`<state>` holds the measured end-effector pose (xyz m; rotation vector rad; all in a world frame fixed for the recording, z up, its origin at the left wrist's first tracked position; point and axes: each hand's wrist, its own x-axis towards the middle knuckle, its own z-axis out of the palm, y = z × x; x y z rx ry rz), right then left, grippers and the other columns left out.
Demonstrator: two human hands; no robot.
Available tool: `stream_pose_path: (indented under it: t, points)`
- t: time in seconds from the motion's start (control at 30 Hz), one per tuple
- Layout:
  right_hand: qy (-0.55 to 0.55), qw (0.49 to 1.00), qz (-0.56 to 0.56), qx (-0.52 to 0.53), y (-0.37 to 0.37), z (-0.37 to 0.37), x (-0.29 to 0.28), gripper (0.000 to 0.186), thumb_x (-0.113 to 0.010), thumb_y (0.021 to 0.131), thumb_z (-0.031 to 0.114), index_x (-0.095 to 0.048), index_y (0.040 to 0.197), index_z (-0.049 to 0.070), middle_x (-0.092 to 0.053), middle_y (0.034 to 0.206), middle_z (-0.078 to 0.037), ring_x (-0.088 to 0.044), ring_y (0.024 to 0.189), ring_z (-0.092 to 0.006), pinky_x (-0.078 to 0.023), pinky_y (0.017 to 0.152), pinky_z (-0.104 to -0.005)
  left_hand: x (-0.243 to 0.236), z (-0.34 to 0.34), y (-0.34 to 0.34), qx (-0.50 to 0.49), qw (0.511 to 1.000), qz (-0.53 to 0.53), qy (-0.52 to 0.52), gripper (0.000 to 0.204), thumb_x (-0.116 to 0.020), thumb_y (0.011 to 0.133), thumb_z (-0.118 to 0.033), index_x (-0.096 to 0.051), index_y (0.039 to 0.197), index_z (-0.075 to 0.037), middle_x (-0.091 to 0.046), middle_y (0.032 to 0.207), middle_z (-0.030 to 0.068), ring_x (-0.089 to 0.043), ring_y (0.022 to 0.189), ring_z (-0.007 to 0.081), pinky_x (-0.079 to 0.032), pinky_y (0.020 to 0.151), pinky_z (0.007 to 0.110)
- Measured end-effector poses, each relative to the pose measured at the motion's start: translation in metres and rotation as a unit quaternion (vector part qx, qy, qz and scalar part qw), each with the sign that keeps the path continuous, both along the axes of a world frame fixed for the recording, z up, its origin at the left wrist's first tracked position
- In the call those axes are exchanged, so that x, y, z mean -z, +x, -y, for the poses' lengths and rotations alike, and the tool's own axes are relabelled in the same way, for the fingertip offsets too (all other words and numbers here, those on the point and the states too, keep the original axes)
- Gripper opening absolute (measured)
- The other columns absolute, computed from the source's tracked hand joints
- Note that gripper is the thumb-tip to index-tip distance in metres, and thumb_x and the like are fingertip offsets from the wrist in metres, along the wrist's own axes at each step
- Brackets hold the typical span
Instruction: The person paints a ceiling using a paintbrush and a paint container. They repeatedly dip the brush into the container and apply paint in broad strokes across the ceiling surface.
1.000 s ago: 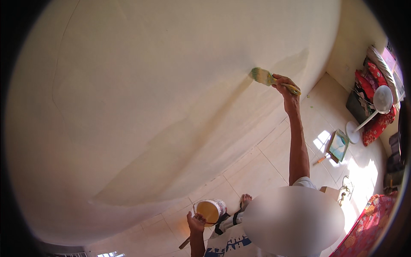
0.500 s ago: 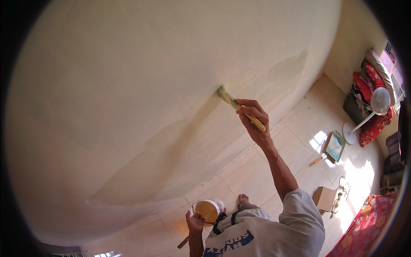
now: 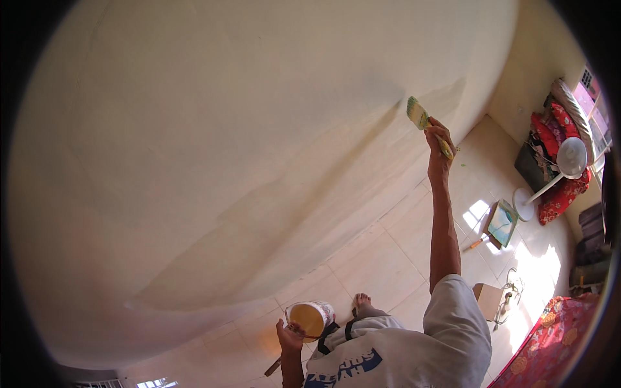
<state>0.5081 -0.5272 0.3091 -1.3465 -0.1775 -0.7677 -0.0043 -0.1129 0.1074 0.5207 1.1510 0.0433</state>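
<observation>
A cream-painted wall with a damp-looking, darker band fills most of the view. My right hand, arm stretched out, grips a wide paintbrush with green-stained bristles, held at the wall over that band; whether the tips touch is unclear. Low in the view, my left hand is closed on the rim or handle of a white bucket of yellowish liquid. A wooden handle shows below that hand, partly hidden.
On the tiled floor are a paint tray with a roller, a carton and cables. A white pedestal stand is beside piled red cushions at the right. A red patterned cloth lies at lower right. My bare foot is near the bucket.
My right hand and the brush swept down-left along the wall, then back up to the right, now slightly farther right than at first. My left hand and bucket shifted only slightly.
</observation>
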Motion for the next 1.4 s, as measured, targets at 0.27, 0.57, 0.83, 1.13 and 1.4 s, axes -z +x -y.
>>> stream_pose_path:
  t: [0.27,0.57,0.83,1.13,1.4]
  points:
    - [-0.039,0.998,-0.013,0.038,0.004,-0.055,0.001,0.014,-0.064,0.094,-0.003,-0.072,0.098,0.007,-0.061,0.132,-0.008,-0.057,0.121,-0.0194,-0.049,0.099,-0.0331,-0.003,-0.003,0.004,0.032,0.999,-0.015,0.013,0.054,-0.055,0.091,-0.063,-0.059,0.091,-0.01,-0.06,0.077,0.0059,-0.054,0.069,0.0255,-0.043,0.068,0.041]
    - [-0.06,0.998,-0.007,0.036,-0.011,-0.065,-0.006,0.011,-0.064,0.093,-0.004,-0.071,0.094,0.005,-0.061,0.131,-0.006,-0.058,0.12,-0.0181,-0.049,0.099,-0.032,-0.01,-0.003,0.009,0.059,0.998,-0.008,0.022,0.053,-0.058,0.089,-0.063,-0.057,0.091,-0.01,-0.058,0.08,0.006,-0.053,0.072,0.0242,-0.041,0.071,0.04]
    - [-0.02,0.999,-0.011,0.041,-0.018,-0.072,-0.006,0.016,-0.061,0.096,-0.005,-0.072,0.097,0.007,-0.059,0.13,-0.009,-0.059,0.118,-0.02,-0.051,0.093,-0.0332,-0.004,-0.004,0.004,0.035,0.999,0.002,0.026,0.052,-0.057,0.09,-0.061,-0.057,0.092,-0.01,-0.057,0.08,0.0066,-0.052,0.073,0.0248,-0.041,0.071,0.041]
    - [-0.065,0.996,-0.01,0.057,-0.035,-0.094,-0.004,0.017,-0.062,0.093,-0.007,-0.07,0.097,0.007,-0.057,0.132,-0.01,-0.058,0.12,-0.0215,-0.05,0.094,-0.0344,-0.001,-0.008,0.004,0.036,0.999,0.008,0.007,0.053,-0.058,0.091,-0.061,-0.058,0.091,-0.009,-0.058,0.078,0.0071,-0.052,0.071,0.0256,-0.042,0.069,0.041]
    - [-0.05,0.998,-0.005,0.045,-0.044,-0.104,0.002,0.019,-0.059,0.094,-0.009,-0.07,0.097,0.007,-0.056,0.133,-0.01,-0.056,0.121,-0.0206,-0.05,0.095,-0.0331,0.005,-0.007,0.0,0.02,1.0,0.008,0.013,0.052,-0.059,0.091,-0.062,-0.057,0.091,-0.009,-0.059,0.077,0.0063,-0.055,0.073,0.0248,-0.043,0.069,0.041]
